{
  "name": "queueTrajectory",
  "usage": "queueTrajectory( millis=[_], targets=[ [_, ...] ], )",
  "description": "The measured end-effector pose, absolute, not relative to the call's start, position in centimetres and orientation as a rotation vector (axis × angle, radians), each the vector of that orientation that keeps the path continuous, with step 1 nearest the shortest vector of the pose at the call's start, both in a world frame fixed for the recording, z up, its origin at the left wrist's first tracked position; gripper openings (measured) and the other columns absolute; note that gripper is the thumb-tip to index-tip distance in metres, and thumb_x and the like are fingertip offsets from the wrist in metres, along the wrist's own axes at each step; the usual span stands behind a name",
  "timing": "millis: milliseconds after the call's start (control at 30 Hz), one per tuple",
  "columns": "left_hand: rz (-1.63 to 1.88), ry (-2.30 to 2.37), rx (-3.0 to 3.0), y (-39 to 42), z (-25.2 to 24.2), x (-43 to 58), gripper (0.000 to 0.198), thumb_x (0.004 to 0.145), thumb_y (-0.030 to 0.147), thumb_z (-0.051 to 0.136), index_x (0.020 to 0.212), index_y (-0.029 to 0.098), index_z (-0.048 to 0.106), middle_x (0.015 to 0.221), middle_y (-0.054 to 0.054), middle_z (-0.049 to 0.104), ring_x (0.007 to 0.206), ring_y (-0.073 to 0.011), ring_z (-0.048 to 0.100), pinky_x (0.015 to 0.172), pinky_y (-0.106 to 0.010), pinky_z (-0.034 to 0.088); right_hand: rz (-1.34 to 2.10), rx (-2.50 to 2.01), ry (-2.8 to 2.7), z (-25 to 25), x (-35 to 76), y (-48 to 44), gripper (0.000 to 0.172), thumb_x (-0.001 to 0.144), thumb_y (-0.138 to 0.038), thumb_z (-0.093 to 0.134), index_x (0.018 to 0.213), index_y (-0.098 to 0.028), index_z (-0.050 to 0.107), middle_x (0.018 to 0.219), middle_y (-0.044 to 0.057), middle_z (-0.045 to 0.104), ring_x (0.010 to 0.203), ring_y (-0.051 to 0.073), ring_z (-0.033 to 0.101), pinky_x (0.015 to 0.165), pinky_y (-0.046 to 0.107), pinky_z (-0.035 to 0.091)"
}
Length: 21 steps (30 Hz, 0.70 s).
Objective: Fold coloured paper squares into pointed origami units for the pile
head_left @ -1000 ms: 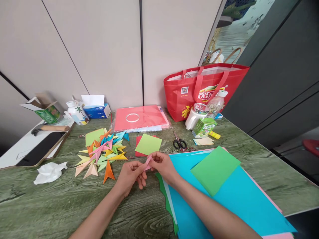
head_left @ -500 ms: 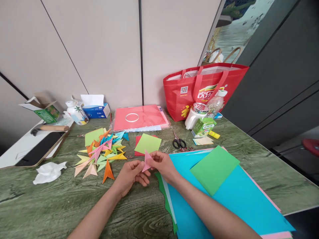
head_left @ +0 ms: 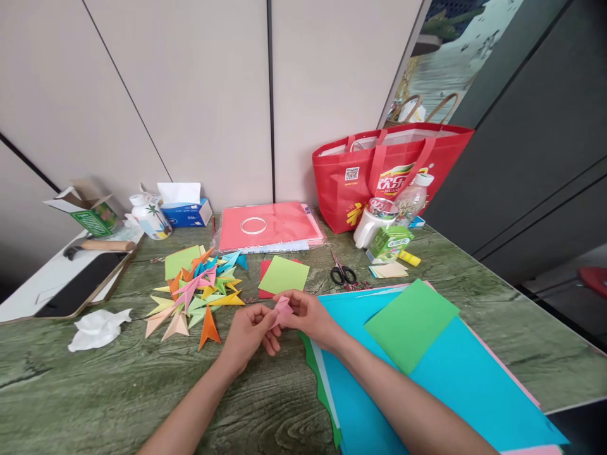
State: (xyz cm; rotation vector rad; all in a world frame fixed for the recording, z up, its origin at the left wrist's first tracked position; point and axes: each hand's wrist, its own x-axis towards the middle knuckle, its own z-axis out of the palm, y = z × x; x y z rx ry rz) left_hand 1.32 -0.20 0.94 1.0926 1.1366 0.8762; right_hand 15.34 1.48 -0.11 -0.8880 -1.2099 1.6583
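Between my two hands is a small folded piece of pink paper [head_left: 283, 307]. My left hand [head_left: 251, 335] pinches its lower left side between thumb and fingers. From the right, my right hand [head_left: 308, 316] grips the same paper, its fingers partly hiding it. Just behind the hands lies a light green paper square [head_left: 285, 275] on top of a red one [head_left: 266, 272]. To the left is a heap of folded paper pieces [head_left: 208, 291] in orange, yellow, pink, green and blue, with an orange one [head_left: 208, 327] at its near edge.
Large blue sheets [head_left: 455, 385] with a green square [head_left: 412, 322] lie under my right forearm. Scissors [head_left: 342, 272], a white mug [head_left: 372, 224], a green box [head_left: 389, 244] and a red bag [head_left: 341, 196] stand beyond. Crumpled tissue [head_left: 98, 328] and a phone [head_left: 83, 284] are left.
The pink paper's upright point has folded down or turned, so it looks more compact. Both hands stay close together around it. The whole view has shifted slightly.
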Motion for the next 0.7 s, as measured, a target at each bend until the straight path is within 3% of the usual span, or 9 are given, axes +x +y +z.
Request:
queueTrajectory(
  millis=[133, 300, 533, 700],
  targets=[
    [0.828, 1.05, 1.085, -0.36, 0.99, 1.54, 0.028, 0.068, 0.038, 0.062, 0.067, 0.012, 0.052, 0.054, -0.001, 0.058, 0.04, -0.0116, 0.056, 0.035, -0.02, 0.043, 1.462, -1.062, -1.276, -0.68, 15.14, 1.59, 0.02, 0.063, -0.027, 0.063, 0.079, -0.015, 0.059, 0.061, -0.003, 0.054, 0.055, 0.009, 0.049, 0.052, 0.021, 0.039],
    [0.798, 0.984, 0.995, -0.51, 1.06, 1.38, 0.026, 0.066, 0.035, 0.065, 0.071, 0.011, 0.056, 0.062, -0.005, 0.063, 0.051, -0.0149, 0.061, 0.047, -0.025, 0.049, 1.318, -1.144, -1.309, -0.72, 15.11, 1.57, 0.015, 0.063, -0.026, 0.061, 0.075, -0.016, 0.06, 0.06, -0.002, 0.055, 0.052, 0.009, 0.047, 0.049, 0.021, 0.036],
    [0.822, 1.039, 1.017, -0.68, 0.92, 1.78, 0.027, 0.064, 0.036, 0.066, 0.069, 0.011, 0.057, 0.06, -0.004, 0.063, 0.048, -0.0154, 0.061, 0.047, -0.026, 0.049, 1.424, -1.095, -1.204, -0.39, 15.42, 1.49, 0.017, 0.06, -0.028, 0.065, 0.071, -0.016, 0.061, 0.058, -0.003, 0.056, 0.052, 0.009, 0.048, 0.048, 0.021, 0.038],
    [0.926, 1.056, 0.947, -0.3, 1.31, 1.52, 0.028, 0.064, 0.034, 0.066, 0.078, 0.011, 0.057, 0.061, -0.003, 0.063, 0.048, -0.0133, 0.06, 0.047, -0.024, 0.048, 1.513, -0.987, -1.141, -0.78, 15.5, 1.78, 0.032, 0.059, -0.029, 0.068, 0.087, -0.017, 0.058, 0.07, -0.001, 0.061, 0.06, 0.011, 0.055, 0.053, 0.023, 0.046]
  ],
)
